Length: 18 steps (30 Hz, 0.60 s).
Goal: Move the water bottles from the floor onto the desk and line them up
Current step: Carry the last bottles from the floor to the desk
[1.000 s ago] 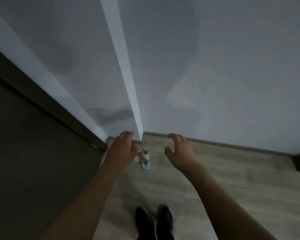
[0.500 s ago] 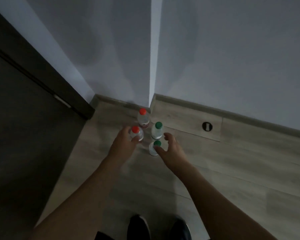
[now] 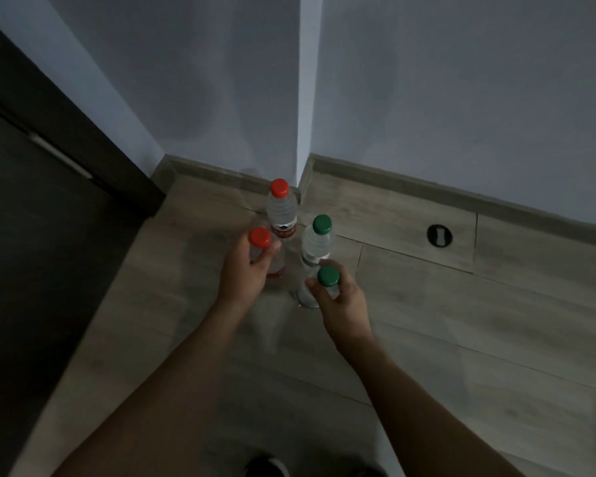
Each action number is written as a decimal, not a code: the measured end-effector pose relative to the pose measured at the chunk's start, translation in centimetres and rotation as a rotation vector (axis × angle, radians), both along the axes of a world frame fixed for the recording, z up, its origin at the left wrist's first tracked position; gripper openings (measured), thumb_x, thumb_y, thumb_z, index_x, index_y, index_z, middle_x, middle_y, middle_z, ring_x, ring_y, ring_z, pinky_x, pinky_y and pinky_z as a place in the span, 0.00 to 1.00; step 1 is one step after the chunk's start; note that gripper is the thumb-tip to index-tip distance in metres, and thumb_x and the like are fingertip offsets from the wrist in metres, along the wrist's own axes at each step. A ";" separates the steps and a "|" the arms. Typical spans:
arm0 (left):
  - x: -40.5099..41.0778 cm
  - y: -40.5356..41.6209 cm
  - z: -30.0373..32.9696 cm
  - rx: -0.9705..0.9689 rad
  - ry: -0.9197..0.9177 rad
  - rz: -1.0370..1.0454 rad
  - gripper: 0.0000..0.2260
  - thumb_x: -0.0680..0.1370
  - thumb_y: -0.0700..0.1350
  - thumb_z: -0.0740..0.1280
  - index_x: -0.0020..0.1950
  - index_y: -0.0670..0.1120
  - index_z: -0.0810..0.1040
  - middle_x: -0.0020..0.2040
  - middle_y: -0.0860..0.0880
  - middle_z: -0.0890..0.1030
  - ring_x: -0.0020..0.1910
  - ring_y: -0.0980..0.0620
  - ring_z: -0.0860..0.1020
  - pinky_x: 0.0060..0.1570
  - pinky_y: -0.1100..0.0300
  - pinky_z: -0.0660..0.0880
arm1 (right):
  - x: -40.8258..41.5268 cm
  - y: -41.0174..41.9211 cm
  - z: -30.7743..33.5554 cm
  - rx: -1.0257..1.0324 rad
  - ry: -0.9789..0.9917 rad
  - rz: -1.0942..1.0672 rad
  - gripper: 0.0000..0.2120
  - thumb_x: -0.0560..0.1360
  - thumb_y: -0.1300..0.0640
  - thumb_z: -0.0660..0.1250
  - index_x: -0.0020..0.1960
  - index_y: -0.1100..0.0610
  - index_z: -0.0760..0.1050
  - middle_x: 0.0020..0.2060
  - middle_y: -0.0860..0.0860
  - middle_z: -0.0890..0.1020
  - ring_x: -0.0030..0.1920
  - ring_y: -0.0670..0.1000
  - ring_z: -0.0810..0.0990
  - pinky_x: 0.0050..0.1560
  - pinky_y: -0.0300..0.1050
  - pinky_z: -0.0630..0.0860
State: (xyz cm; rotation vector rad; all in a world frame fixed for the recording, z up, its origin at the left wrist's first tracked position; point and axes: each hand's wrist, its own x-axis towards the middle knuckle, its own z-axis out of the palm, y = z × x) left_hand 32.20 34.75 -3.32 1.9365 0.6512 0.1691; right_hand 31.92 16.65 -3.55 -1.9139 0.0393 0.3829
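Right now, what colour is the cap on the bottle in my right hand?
Green cap, seen in the head view.

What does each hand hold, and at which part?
Left hand: near red-capped bottle, gripped at its neck below the cap. Right hand: near green-capped bottle, same place.

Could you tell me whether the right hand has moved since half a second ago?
Yes. The right hand has closed onto the near green-capped clear plastic bottle, its fingers curled below the cap.
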 end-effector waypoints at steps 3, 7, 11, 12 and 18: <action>-1.0 -0.6 6.1 -0.020 -0.031 0.028 0.07 0.76 0.51 0.72 0.47 0.60 0.76 0.46 0.63 0.80 0.47 0.66 0.78 0.51 0.64 0.75 | -0.5 -1.3 6.4 0.026 -0.029 -0.040 0.16 0.74 0.46 0.69 0.59 0.49 0.76 0.49 0.43 0.82 0.51 0.39 0.79 0.49 0.34 0.75; -1.9 -2.4 21.0 -0.042 -0.068 -0.061 0.07 0.77 0.52 0.71 0.52 0.63 0.76 0.48 0.67 0.81 0.50 0.71 0.77 0.49 0.72 0.73 | -0.3 -3.2 20.6 0.035 -0.055 -0.064 0.11 0.75 0.48 0.70 0.56 0.43 0.75 0.48 0.42 0.80 0.49 0.40 0.79 0.47 0.38 0.77; -1.0 -3.7 39.0 -0.011 -0.117 -0.157 0.06 0.76 0.60 0.68 0.52 0.66 0.75 0.49 0.68 0.79 0.51 0.68 0.77 0.49 0.71 0.72 | 0.4 -4.9 37.9 0.068 -0.115 -0.129 0.12 0.76 0.49 0.71 0.58 0.44 0.75 0.47 0.41 0.80 0.49 0.39 0.79 0.47 0.33 0.75; -0.5 -4.0 43.8 0.004 -0.129 -0.192 0.08 0.75 0.62 0.67 0.52 0.64 0.75 0.49 0.66 0.79 0.51 0.66 0.78 0.49 0.69 0.72 | 0.7 -5.3 42.5 0.074 -0.146 -0.141 0.12 0.76 0.50 0.71 0.58 0.45 0.75 0.46 0.39 0.79 0.48 0.37 0.78 0.45 0.29 0.73; 0.3 -6.4 68.2 0.058 -0.282 -0.270 0.05 0.76 0.57 0.67 0.50 0.64 0.74 0.47 0.66 0.80 0.49 0.67 0.78 0.45 0.77 0.69 | 1.9 -8.1 66.5 0.106 -0.320 -0.189 0.14 0.76 0.51 0.70 0.60 0.50 0.75 0.52 0.40 0.79 0.54 0.38 0.77 0.56 0.36 0.73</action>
